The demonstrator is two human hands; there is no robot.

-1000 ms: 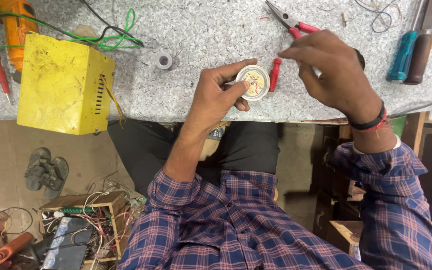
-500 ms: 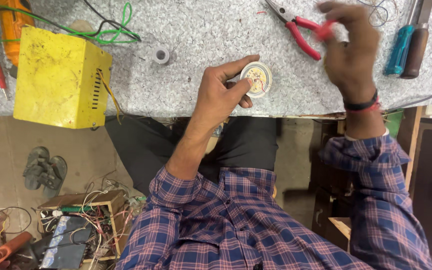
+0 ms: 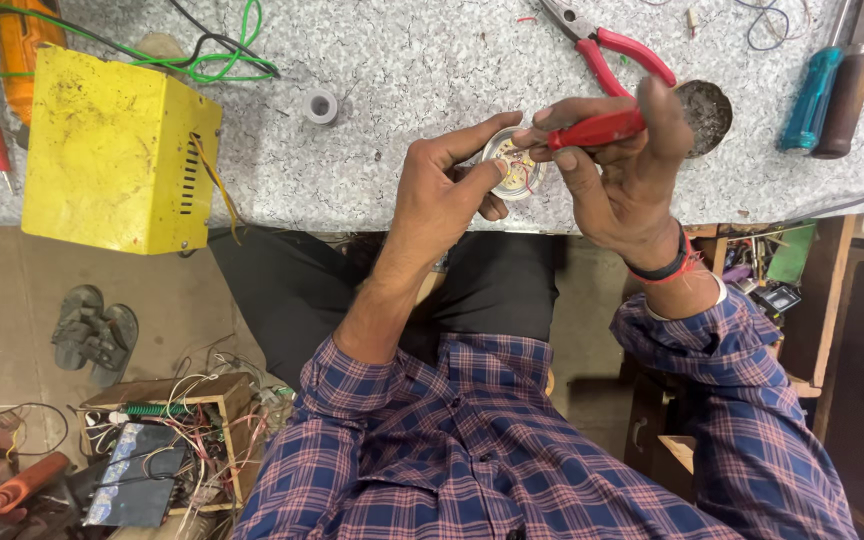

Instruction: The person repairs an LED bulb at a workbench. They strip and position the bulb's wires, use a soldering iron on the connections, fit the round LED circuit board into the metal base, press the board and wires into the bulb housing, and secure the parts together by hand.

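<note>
Red-handled tool [image 3: 597, 129] sits clenched in the right hand [image 3: 624, 178], its tip at the round disc [image 3: 515, 172] pinched by the left hand [image 3: 442, 195].

Not really seeing any packages, signs or screens sitting around here. Closest thing to a label is the pale round face on the small disc [image 3: 515, 172] that's being held at the front edge of the speckled grey surface [image 3: 402, 60], whitish with some faint coloured marks, too small to make out. The yellow metal box [image 3: 117, 150] is showing plain sides, no sticker.
</note>
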